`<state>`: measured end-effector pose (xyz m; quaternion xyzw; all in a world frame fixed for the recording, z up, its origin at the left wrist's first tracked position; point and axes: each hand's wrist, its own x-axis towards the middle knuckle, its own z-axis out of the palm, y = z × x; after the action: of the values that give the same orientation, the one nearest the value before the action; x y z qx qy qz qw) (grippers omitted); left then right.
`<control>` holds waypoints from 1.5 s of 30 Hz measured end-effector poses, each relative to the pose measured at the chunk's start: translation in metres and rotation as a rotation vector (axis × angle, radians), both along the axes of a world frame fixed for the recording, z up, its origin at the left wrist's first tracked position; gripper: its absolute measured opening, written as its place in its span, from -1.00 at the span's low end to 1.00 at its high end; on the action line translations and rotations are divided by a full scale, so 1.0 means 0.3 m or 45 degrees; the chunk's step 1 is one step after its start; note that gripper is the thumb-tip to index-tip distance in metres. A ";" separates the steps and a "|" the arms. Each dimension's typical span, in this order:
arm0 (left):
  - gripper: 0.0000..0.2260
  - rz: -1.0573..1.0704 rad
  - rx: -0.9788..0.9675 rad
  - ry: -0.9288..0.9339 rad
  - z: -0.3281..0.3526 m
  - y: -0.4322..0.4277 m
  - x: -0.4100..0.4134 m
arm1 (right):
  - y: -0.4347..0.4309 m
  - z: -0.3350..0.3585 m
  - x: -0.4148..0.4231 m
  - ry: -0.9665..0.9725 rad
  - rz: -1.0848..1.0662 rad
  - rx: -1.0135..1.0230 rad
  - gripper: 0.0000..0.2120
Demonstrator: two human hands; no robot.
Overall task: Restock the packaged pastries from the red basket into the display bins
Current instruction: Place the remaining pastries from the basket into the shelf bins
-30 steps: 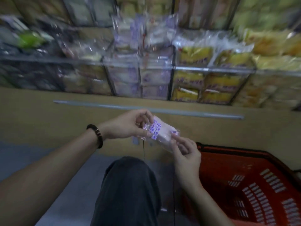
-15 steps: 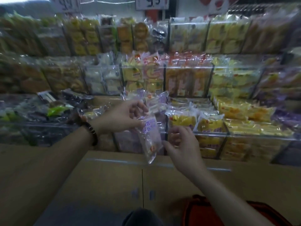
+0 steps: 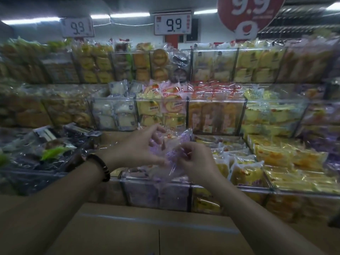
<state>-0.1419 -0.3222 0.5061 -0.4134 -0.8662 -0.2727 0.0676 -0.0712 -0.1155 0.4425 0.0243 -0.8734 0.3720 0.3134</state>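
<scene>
A clear pastry packet with purple print (image 3: 173, 155) is held over the front clear bin (image 3: 156, 192) that holds similar purple-printed packets. My left hand (image 3: 141, 148), with a dark bead bracelet on its wrist, grips the packet's left side between thumb and fingers. My right hand (image 3: 195, 161) pinches the packet's right edge with curled fingers. The red basket is out of view.
Three tiers of clear display bins are filled with yellow, orange and white wrapped pastries (image 3: 244, 170). A bin of dark and green packets (image 3: 47, 150) sits at the left. Price signs reading 9.9 (image 3: 173, 24) hang above. A tan cabinet front (image 3: 158, 234) lies below my arms.
The view has tilted up from the basket to the shelves. Both hands carried the packet up and forward over the front bin, and my right hand has taken hold of it again.
</scene>
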 end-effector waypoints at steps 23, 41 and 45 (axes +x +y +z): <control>-0.41 0.089 -0.580 0.439 -0.136 0.019 -0.248 | 0.118 0.108 -0.185 -0.442 0.145 0.812 -0.63; -0.47 0.162 -0.246 0.710 -0.226 0.067 -0.309 | 0.177 0.169 -0.429 -0.517 0.117 0.812 -0.85; -0.48 0.148 -0.246 0.837 -0.240 0.115 -0.321 | 0.159 0.166 -0.445 -0.425 -0.078 0.727 -0.77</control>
<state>-0.2381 -0.2876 0.4341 -0.4334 -0.8420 -0.0373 0.3191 -0.2047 -0.0679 0.4921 0.0235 -0.9820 0.1015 0.1576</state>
